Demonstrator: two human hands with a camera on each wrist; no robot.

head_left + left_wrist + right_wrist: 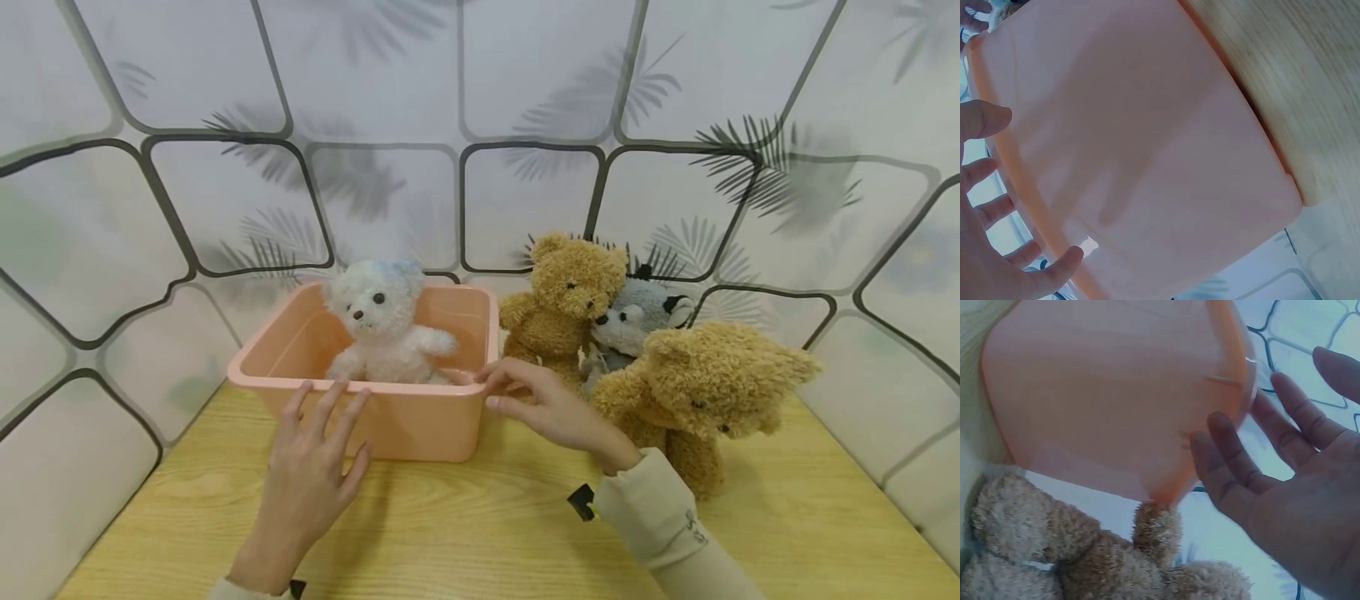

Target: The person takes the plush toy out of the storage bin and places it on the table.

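Note:
A pink plastic bin stands on the wooden table, and a white teddy bear sits upright inside it. My left hand is at the bin's front rim, its spread fingertips touching the edge. At the bin's front right corner is my right hand, fingers loosely bent beside the rim and holding nothing. In the right wrist view, the right fingers are extended along the bin's side wall. The left wrist view shows the left thumb and fingers near the rim, with a hand's shadow on the wall.
Right of the bin sits a brown teddy bear, close to its wall. A grey and white plush animal is behind, partly hidden. Another brown teddy bear leans forward at the right. Patterned fabric encloses the table.

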